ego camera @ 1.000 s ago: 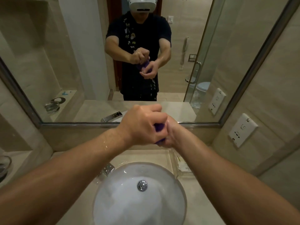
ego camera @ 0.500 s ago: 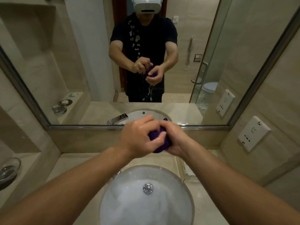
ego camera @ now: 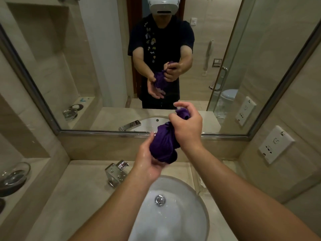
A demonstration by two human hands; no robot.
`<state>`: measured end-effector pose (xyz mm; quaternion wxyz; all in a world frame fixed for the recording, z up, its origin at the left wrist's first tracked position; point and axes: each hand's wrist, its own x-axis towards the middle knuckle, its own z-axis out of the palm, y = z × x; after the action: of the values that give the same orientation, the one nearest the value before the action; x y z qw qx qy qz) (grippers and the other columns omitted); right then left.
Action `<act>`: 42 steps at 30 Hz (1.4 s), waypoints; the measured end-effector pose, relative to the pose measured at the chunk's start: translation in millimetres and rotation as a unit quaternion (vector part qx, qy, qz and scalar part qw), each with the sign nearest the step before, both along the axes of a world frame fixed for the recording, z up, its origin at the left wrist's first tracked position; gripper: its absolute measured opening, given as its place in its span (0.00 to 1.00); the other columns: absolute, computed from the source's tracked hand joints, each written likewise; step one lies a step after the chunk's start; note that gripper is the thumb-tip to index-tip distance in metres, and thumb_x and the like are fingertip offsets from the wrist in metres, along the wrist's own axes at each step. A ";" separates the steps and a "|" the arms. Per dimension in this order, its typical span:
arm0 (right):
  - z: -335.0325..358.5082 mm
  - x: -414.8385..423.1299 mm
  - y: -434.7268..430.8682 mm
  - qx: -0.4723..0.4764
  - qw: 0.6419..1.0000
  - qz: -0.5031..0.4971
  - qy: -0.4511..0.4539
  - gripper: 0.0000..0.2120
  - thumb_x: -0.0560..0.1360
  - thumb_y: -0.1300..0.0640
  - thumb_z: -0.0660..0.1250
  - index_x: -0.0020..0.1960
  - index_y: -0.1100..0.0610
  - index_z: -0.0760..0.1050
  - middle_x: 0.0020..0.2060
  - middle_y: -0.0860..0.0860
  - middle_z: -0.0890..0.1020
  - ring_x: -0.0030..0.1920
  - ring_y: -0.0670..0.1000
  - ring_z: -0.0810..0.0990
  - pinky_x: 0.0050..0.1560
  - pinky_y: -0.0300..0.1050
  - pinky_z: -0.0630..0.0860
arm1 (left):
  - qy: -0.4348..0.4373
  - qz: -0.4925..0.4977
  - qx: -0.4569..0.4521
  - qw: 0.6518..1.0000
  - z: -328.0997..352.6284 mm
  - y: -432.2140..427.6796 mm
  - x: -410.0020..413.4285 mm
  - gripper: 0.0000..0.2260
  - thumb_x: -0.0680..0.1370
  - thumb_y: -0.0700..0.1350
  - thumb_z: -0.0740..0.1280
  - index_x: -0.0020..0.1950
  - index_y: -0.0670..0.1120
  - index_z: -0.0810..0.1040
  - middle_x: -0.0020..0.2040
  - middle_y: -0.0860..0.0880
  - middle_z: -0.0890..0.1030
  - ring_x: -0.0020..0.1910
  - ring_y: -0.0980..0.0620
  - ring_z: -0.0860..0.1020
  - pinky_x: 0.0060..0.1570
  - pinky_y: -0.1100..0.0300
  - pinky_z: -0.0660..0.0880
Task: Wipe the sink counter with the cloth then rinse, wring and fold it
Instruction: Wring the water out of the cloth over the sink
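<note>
Cloth (ego camera: 163,145) is bunched over the sink (ego camera: 175,223) so drips land in the bowl. My right hand (ego camera: 186,127) clamps its top, fingers curled round it. My left hand (ego camera: 147,162) cups the bottom, fingers loose, probably to unfurl it after wringing.

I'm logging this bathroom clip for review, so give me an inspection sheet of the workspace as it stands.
Surface: beige stone counter around a white sink; whether it is wet cannot be told.
Job's things: purple cloth, bunched, held above the sink, not yet folded.
Clutter: glass dish on the ledge at left.
Grippers: right hand grips the cloth's top; left hand supports its lower end from below, fingers fairly straight.
Cables: nothing seen.
Surroundings: faucet behind the sink to the left, mirror above, socket on the right wall.
</note>
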<state>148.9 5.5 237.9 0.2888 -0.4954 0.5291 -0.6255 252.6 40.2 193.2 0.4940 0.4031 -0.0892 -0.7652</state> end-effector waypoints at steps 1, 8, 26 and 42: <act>3.2 -0.9 -0.1 -0.029 0.999 0.026 0.037 0.13 0.69 0.66 0.71 0.46 0.49 0.80 0.36 0.43 0.79 0.35 0.41 0.77 0.38 0.37 0.76 | 0.012 -0.055 0.030 0.998 -0.9 2.7 -2.4 0.25 0.78 0.58 0.68 0.61 0.38 0.81 0.54 0.38 0.84 0.51 0.37 0.83 0.49 0.40 0.79; 19.8 -12.7 3.6 -0.087 0.960 0.191 0.183 0.10 0.72 0.66 0.72 0.48 0.53 0.81 0.40 0.48 0.82 0.39 0.44 0.80 0.41 0.36 0.78 | 0.244 -0.018 -0.004 0.970 23.7 -13.3 -16.5 0.30 0.78 0.67 0.61 0.63 0.41 0.79 0.57 0.34 0.82 0.54 0.32 0.82 0.52 0.35 0.77; 12.2 -26.5 4.8 0.059 0.926 0.019 -0.373 0.25 0.82 0.49 0.63 0.27 0.52 0.70 0.23 0.47 0.69 0.25 0.46 0.67 0.31 0.42 0.68 | 0.043 0.184 -0.088 0.978 19.5 -43.5 -62.1 0.05 0.73 0.34 0.67 0.45 0.42 0.77 0.39 0.43 0.80 0.38 0.43 0.79 0.41 0.51 0.79; 18.4 -6.0 -12.0 0.201 0.937 0.054 -0.280 0.19 0.80 0.47 0.63 0.37 0.54 0.83 0.38 0.55 0.86 0.43 0.57 0.86 0.52 0.60 0.83 | -0.344 0.092 -0.511 0.782 55.3 -42.1 -10.1 0.26 0.69 0.72 0.65 0.33 0.49 0.81 0.35 0.46 0.82 0.37 0.44 0.81 0.45 0.48 0.80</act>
<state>142.9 -6.5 256.2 0.5519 -0.2596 0.5144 -0.6028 242.6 -1.9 248.5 0.6323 0.3338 -0.5939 -0.3689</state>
